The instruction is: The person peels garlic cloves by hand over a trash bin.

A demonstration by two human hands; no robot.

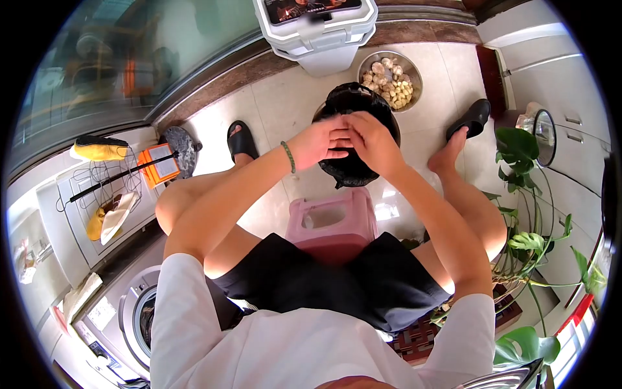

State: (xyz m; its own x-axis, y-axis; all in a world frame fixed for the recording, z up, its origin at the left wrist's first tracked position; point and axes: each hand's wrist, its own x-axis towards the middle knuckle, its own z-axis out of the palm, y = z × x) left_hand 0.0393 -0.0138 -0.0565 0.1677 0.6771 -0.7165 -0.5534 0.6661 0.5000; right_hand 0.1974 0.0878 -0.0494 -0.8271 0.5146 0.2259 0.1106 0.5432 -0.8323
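Note:
Above a bin lined with a black plastic bag (346, 175), my two hands meet at their fingertips. My left hand (321, 141), with a green beaded bracelet (288, 157) at the wrist, has its thumb and forefinger closed, the other fingers curled towards the right hand. Bent over from the other side, my right hand (374, 139) pinches at the same spot. Whatever lies between the fingertips is hidden or too small to name. Just beyond the bin, a round metal bowl (415, 68) holds whole garlic bulbs (376, 76) and pale peeled cloves (402, 96).
A pink plastic stool (332, 240) stands between my legs. Behind the bin is a grey-white box (317, 48) with a phone (311, 9) on its lid. Leafy plants (525, 240) and cabinets (570, 97) line the right; a wire rack (100, 188) and washing machine (139, 311) are left.

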